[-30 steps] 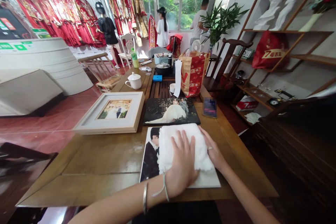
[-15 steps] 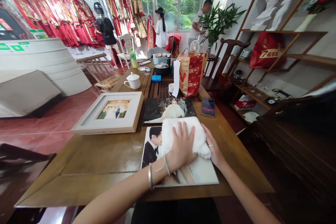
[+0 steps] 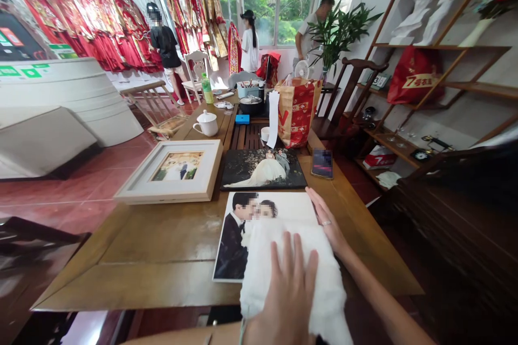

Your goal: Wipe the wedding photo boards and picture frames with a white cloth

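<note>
My left hand (image 3: 289,285) lies flat with fingers spread on a white cloth (image 3: 259,259), near the table's front edge. The cloth covers the lower right of a photo panel (image 3: 229,250) showing a couple, and hangs past its near edge. Along the panel's right edge rests my right hand (image 3: 328,223), fingers stretched out, a ring on one of them. Its thumb is hard to make out. Just beyond lies a darker wedding photo panel (image 3: 243,172). To the left is a thick pale frame (image 3: 133,191) around a smaller photo.
A phone (image 3: 322,163) lies at the right on the wooden table (image 3: 154,237). Farther back stand a lidded white cup (image 3: 207,125), a paper bag (image 3: 299,118) and a green bottle (image 3: 206,90). Several people are by the clothes racks and windows. Shelves (image 3: 441,49) stand at the right.
My left hand and the cloth have slid toward me, down the panel, uncovering its upper part with the second face. My right hand stays at the right edge.
</note>
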### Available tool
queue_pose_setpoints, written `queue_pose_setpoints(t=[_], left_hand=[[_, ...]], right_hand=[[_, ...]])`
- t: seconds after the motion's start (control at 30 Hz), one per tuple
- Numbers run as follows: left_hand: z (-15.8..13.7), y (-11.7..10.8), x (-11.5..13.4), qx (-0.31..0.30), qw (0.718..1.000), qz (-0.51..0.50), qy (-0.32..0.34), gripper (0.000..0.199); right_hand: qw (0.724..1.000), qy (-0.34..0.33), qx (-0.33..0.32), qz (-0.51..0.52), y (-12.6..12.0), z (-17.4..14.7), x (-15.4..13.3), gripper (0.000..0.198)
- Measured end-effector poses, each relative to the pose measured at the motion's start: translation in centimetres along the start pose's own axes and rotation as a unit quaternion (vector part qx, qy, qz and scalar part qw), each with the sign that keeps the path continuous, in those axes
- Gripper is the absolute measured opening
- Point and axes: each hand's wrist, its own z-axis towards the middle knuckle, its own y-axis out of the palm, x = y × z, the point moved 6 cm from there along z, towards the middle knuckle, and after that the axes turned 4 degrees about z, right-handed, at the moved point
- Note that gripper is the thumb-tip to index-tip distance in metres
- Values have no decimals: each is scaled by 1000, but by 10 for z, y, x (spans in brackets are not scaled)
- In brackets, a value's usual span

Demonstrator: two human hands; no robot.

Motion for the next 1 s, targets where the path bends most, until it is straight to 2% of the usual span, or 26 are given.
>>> queue_pose_setpoints(t=[0.1,0.2,0.3,0.4,0.53,0.63,0.77,0.87,1.0], left_hand=[[-4,-8,1,-7,999,-25,31,110],[5,-15,-10,-21,999,-38,26,107],[24,-13,-30,-45,998,-41,-18,99],[48,-1,-60,-89,992,-37,-76,99],[63,9,-93,-107,985,-22,-134,95],[47,9,-85,-96,988,-23,-122,100],[2,9,-48,-56,996,-31,-63,115],[-25,14,-28,-66,996,-57,-6,125],[-31,11,-34,-97,989,-113,22,123]], right_hand=[[999,15,-20,46,3,1,-4,51],[998,9,-43,55,6,2,-8,49],[999,-1,-31,29,5,5,-5,45],[1000,-12,-23,7,5,6,2,43],[997,-44,-53,-32,10,5,3,45],[994,-57,-56,-73,11,3,-2,48],[991,-63,-67,-94,12,1,-7,54],[993,-55,-61,-81,13,1,-6,58],[991,-56,-51,-106,13,1,-4,59]])
